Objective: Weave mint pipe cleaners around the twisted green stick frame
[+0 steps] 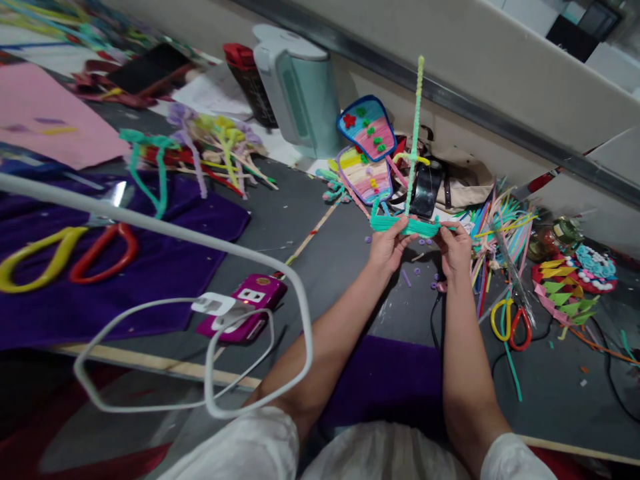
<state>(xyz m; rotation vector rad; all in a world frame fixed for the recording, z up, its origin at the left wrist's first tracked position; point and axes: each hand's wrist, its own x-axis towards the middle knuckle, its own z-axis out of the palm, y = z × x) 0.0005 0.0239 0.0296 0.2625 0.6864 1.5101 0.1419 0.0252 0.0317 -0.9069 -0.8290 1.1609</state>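
Between my two hands is a teal pipe-cleaner boat [425,228], its hull long and low. A tall green and yellow mast [415,133] rises from it, with a short yellow crosspiece partway up. The thumb and fingers of my left hand [390,241] pinch the hull near its left part. My right hand [456,245] grips the right end, where the fingers partly hide the hull. Just behind the boat lie two striped pipe-cleaner fans [367,175], one edged in blue. Small purple bits [406,277] are scattered on the grey table under my hands.
A purple power strip [255,307] trails a white cable across the left foreground. Scissors with yellow and red handles [511,327] lie right, another pair [70,257] left on purple cloth. Loose pipe cleaners [505,227] are heaped at right. A pale blue pitcher [303,93] stands behind.
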